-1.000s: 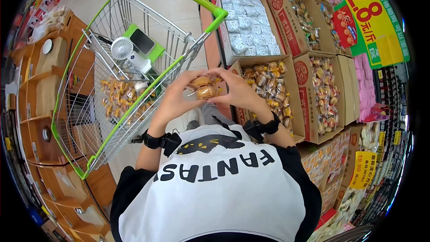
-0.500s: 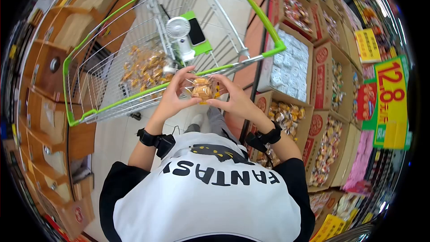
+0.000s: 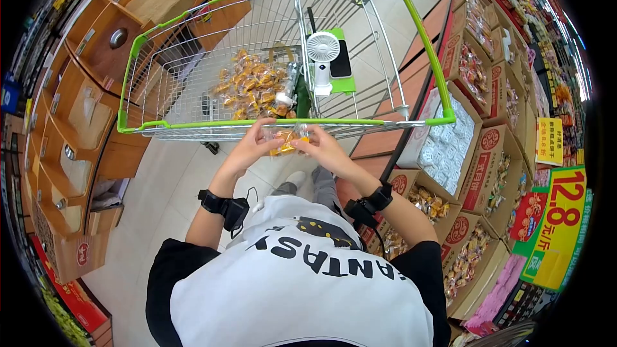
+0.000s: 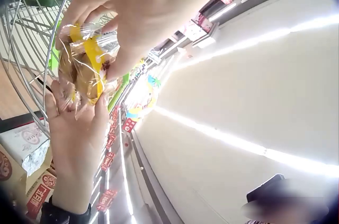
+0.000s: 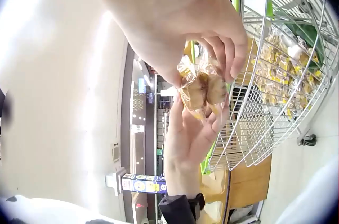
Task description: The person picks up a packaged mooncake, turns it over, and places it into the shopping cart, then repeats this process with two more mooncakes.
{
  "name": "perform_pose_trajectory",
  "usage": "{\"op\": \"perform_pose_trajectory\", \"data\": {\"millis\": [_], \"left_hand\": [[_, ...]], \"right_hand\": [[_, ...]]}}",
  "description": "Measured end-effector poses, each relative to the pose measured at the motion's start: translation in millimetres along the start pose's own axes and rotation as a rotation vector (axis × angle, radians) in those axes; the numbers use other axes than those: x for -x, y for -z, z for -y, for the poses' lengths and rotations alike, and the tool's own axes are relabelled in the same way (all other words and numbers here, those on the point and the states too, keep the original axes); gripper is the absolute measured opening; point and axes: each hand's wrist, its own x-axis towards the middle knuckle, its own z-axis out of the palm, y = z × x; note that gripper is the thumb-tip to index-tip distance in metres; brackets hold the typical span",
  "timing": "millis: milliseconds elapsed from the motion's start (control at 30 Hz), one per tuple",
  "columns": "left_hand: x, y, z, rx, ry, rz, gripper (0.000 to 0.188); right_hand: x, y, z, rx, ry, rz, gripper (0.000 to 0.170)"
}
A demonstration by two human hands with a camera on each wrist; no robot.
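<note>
Both hands [image 3: 247, 149] pinch wrapped cakes [image 3: 287, 143]; a sign [image 3: 556, 230] reads "12.8元/斤".

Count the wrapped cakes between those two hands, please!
2 that I can see, between the left hand and right hand. In the right wrist picture, the left cake is beside the right cake. Fingers may hide more.
</note>
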Motion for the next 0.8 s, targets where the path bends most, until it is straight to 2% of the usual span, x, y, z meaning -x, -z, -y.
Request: {"op": "perform_pose_trajectory", "data": {"millis": [33,67,167,233,300,400,467,500,533,567,600,633,667,700,733,767,800], "left_hand": [[1.4,4.1,2.0,-0.030,0.071,-0.007,0.050],[2.9,7.8,4.2,-0.058,0.144,-0.013,0.047],[7.7,16.6,10.1,-0.005,0.185,-0.002,0.045],[10.7,21.7,8.6,-0.008,0.191,-0.003,0.048],[12.2,26.1,5.0,-0.011,0.196,-0.001,0.050],[5.2,35.6,-6.4,-0.032,0.167,-0.039,0.051],[-6.8,44.7,-18.1,-0.050,0.028,-0.176,0.060],[-14.2,49.4,-22.2,-0.050,0.028,-0.175,0.060],[-21.3,54.1,-26.0,0.108,-0.100,-0.284,0.065],[-27.0,58.3,-29.3,0.267,-0.228,-0.392,0.070],[-31.9,62.1,-32.2,0.264,-0.230,-0.391,0.070],[-36.5,65.9,-34.3,0.075,-0.202,-0.529,0.068],[-40.2,68.7,-34.3,-0.117,-0.174,-0.662,0.067],[-43.5,70.1,-29.1,-0.176,-0.215,-0.697,0.057],[-45.8,71.7,-24.7,-0.178,-0.217,-0.691,0.057],[-46.6,72.4,-19.5,-0.137,-0.215,-0.613,0.047],[-46.3,70.8,-15.6,-0.094,-0.210,-0.536,0.039]], "right_hand": [[-2.5,-2.8,-0.1,0.014,-0.097,0.016,0.054],[-4.7,-5.8,0.2,0.017,-0.097,0.025,0.054],[-9.9,-14.6,1.7,-0.030,-0.145,0.082,0.057],[-12.3,-18.7,5.4,-0.066,-0.245,0.136,0.058],[-16.6,-20.4,11.0,-0.074,-0.245,0.158,0.059],[-31.4,-18.8,23.8,-0.093,-0.190,0.163,0.062],[-43.2,-18.8,36.0,-0.104,-0.134,0.144,0.064],[-49.3,-20.9,43.6,-0.252,0.025,0.066,0.066],[-51.8,-21.8,50.4,-0.399,0.186,-0.014,0.068],[-51.4,-20.7,57.1,-0.399,0.188,-0.015,0.068],[-50.2,-19.0,64.0,-0.277,0.220,-0.038,0.066],[-49.2,-17.2,67.5,-0.156,0.252,-0.063,0.064],[-49.5,-13.4,62.4,-0.158,0.256,-0.067,0.064],[-48.4,-7.9,55.4,-0.181,0.188,0.056,0.058],[-45.0,-2.4,49.9,-0.204,0.118,0.177,0.053],[-37.0,2.5,45.1,-0.245,0.072,0.220,0.041],[-31.2,5.5,37.3,-0.246,0.068,0.212,0.041]]}}
